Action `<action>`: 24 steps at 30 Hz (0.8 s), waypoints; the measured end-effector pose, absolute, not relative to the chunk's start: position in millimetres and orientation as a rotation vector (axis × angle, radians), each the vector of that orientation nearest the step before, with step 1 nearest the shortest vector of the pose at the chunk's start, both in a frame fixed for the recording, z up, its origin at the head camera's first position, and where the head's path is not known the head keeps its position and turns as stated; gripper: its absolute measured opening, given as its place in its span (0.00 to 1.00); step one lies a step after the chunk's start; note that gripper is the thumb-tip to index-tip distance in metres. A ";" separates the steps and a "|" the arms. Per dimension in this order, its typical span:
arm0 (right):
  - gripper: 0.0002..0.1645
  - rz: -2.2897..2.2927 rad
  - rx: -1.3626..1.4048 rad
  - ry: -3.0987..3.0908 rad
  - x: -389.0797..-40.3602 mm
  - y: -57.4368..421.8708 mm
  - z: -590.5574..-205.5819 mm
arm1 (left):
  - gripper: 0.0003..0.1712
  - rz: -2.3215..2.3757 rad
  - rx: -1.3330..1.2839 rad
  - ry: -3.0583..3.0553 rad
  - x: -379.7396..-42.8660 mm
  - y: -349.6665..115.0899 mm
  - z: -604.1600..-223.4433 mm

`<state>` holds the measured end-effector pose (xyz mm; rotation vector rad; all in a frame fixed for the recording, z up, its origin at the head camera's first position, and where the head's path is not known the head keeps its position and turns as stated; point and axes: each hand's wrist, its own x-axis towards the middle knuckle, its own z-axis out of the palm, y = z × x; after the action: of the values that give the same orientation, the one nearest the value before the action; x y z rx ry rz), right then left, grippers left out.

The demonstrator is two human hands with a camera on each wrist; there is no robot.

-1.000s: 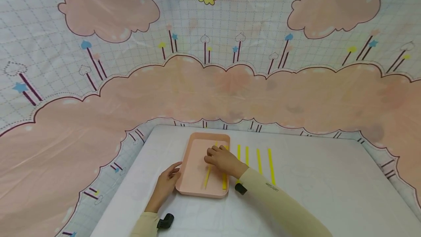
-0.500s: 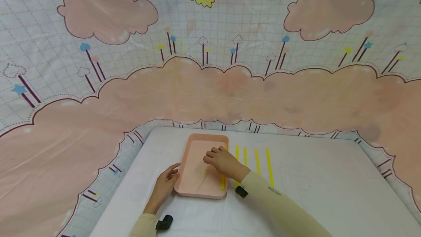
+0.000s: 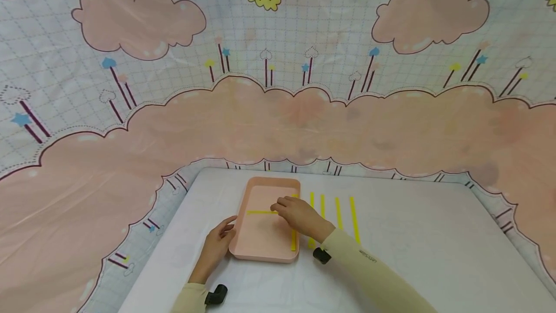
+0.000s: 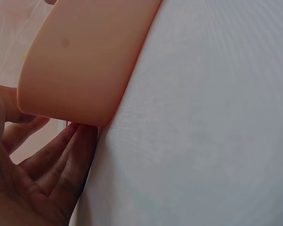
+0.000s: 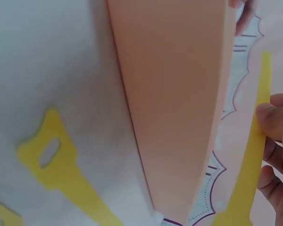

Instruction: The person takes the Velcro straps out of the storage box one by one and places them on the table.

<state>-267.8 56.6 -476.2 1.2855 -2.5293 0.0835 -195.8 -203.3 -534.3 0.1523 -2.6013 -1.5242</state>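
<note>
A shallow pink tray (image 3: 260, 235) lies on the white table, its outer wall (image 5: 170, 94) large in the right wrist view. My right hand (image 3: 299, 214) pinches a flat yellow plastic strip (image 3: 260, 212) between thumb and fingertips, holding it crosswise over the tray. The strip (image 5: 247, 165) widens toward its lower end in the right wrist view. Another yellow strip (image 3: 293, 243) lies lengthwise along the tray's right side, partly hidden by my hand. My left hand (image 3: 217, 245) rests its fingertips at the tray's left edge, fingers (image 4: 80, 155) fairly straight against the wall.
Several more yellow strips (image 3: 339, 211) lie roughly in parallel on the table to the right of the tray, under my right forearm in part. One strip (image 5: 49, 153) shows a handle-like end with an oval hole. A patterned cloth (image 3: 278, 120) hangs behind the table.
The yellow strip in my right hand has turned from nearly lengthwise to crosswise, its free end swinging up to the left. My left hand stays at the tray's edge.
</note>
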 end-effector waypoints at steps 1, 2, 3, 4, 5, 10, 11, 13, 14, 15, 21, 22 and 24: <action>0.16 0.129 1.269 -2.542 -267.5 57.6 -476.6 | 0.23 -1.526 0.155 -2.600 -195.6 -203.2 -534.2; 0.16 0.188 1.257 -2.548 -266.8 58.8 -476.6 | 0.23 -1.526 0.159 -2.601 -195.3 -203.1 -534.1; 0.15 0.247 1.246 -2.549 -266.1 60.1 -476.6 | 0.23 -1.525 0.159 -2.602 -195.1 -203.1 -533.9; 0.14 0.303 1.232 -2.551 -265.8 61.3 -477.2 | 0.23 -1.525 0.162 -2.601 -194.9 -202.9 -533.8; 0.13 0.359 1.219 -2.549 -265.0 62.8 -477.2 | 0.23 -1.529 0.160 -2.597 -194.7 -202.8 -533.4; 0.12 0.525 1.127 -2.547 -264.4 69.0 -479.1 | 0.23 -1.530 0.147 -2.594 -193.9 -202.3 -532.1; 0.12 0.544 1.110 -2.547 -264.3 70.1 -479.0 | 0.23 -1.528 0.142 -2.593 -193.8 -202.4 -532.1; 0.12 0.572 1.071 -2.557 -265.1 71.5 -479.4 | 0.23 -1.525 0.140 -2.591 -193.8 -202.7 -532.4; 0.12 0.591 1.057 -2.561 -265.3 72.3 -479.4 | 0.23 -1.524 0.138 -2.590 -193.8 -202.8 -532.6; 0.12 0.610 1.044 -2.562 -265.4 73.2 -479.3 | 0.23 -1.522 0.137 -2.589 -193.7 -202.8 -532.5; 0.11 0.777 0.976 -2.541 -263.4 80.7 -479.6 | 0.23 -1.535 0.136 -2.582 -192.0 -202.2 -531.7; 0.12 0.802 0.966 -2.530 -263.3 82.5 -480.5 | 0.23 -1.536 0.137 -2.582 -191.6 -202.1 -531.8; 0.11 0.850 0.948 -2.507 -263.0 86.3 -481.5 | 0.23 -1.534 0.139 -2.580 -191.4 -202.1 -532.0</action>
<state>-263.0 86.3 -481.5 0.9481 -2.5072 0.8497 -191.4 -202.1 -532.0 0.1391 -2.5803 -1.5340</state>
